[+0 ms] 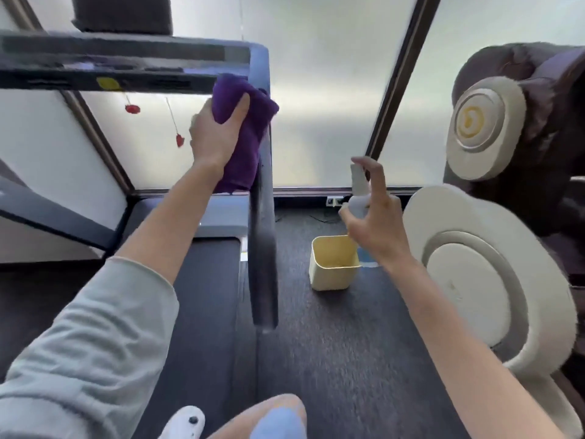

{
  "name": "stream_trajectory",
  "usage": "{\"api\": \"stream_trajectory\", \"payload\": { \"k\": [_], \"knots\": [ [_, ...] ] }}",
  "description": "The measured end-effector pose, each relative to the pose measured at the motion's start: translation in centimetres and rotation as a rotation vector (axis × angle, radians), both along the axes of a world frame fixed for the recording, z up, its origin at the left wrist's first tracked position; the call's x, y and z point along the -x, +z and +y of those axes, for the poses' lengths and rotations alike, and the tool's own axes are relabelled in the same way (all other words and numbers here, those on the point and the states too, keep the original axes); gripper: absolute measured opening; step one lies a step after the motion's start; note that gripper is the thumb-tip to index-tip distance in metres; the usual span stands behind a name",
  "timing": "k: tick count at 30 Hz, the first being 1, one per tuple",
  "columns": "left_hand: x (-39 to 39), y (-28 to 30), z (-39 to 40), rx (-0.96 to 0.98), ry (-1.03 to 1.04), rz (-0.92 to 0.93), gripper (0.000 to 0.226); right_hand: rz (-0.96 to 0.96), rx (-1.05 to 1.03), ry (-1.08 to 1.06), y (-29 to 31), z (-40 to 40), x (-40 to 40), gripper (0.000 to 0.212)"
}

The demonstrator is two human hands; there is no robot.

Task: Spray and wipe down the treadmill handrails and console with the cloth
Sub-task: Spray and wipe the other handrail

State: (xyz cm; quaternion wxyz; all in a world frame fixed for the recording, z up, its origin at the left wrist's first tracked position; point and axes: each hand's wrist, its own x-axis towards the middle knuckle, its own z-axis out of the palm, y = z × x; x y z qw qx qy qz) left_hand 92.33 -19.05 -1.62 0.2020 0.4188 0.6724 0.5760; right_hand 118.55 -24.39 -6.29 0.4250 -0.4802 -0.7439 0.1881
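Left hand (218,131): my fingers and thumb are curled round a bunched purple cloth (243,128), pressing it against the upper corner of the treadmill where the right handrail (264,242) meets the console (126,63). Cloth hangs below my palm along the rail.

Right hand (376,217): wrapped round a small pale spray bottle (359,191), forefinger raised over its top, held upright in the air to the right of the handrail and apart from it.

Handrail: dark blue-grey, running from the cloth down toward me, its near end blurred.

Console: dark bar stretching left from the cloth, with a yellow mark (108,83) on its underside; details blurred. Two red tags on cords (179,139) hang below it.

Treadmill belt (205,296): dark, under my left forearm; my white shoe (186,423) shows at the bottom edge.

Below my right hand: a cream open-topped bin (334,263) standing on dark carpet (348,343), just beside the treadmill.

Right of my right hand: a dark massage chair (522,90) with cream rounded side panels.

Beyond both hands: frosted glass wall panels (332,90) in dark frames, bright with daylight; a white socket strip (335,201) lies at their foot.

Left sleeve (88,343): pale grey-green, pushed up to the elbow.
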Motion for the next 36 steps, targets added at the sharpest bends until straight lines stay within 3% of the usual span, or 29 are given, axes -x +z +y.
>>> {"api": "stream_trajectory", "payload": {
  "k": [10, 14, 17, 18, 20, 30, 33, 36],
  "knots": [
    [-1.9, 3.4, 0.2, 0.122, -0.003, 0.086, 0.042, 0.122, 0.104, 0.089, -0.9, 0.7, -5.8, 0.073],
    [-2.4, 2.4, 3.3, 0.349, -0.153, 0.108, 0.073, 0.08, 0.1, 0.106, -2.1, 4.1, -5.6, 0.073],
    [-3.8, -0.1, 6.4, 0.662, -0.086, 0.508, 0.091, 0.066, 0.066, 0.113, -2.9, 7.3, -4.4, 0.073],
    [-4.0, -0.4, 7.5, 0.687, -0.026, 0.633, 0.092, 0.072, 0.057, 0.122, -2.9, 8.4, -3.9, 0.073],
    [-3.8, -0.4, 9.7, 0.682, 0.059, 0.709, 0.094, 0.07, 0.052, 0.17, -2.8, 10.4, -2.8, 0.074],
    [-0.2, -0.3, 19.0, 0.594, 0.16, 0.495, 0.102, 0.082, 0.016, 0.244, -1.9, 18.1, 1.3, 0.074],
    [1.1, 0.0, 20.6, 0.597, 0.111, 0.36, 0.097, 0.088, 0.016, 0.251, -2.1, 19.2, 1.4, 0.074],
    [1.6, -0.1, 20.6, 0.657, 0.088, 0.374, 0.09, 0.096, 0.024, 0.263, -2.5, 19.6, 0.9, 0.074]
  ]
}}
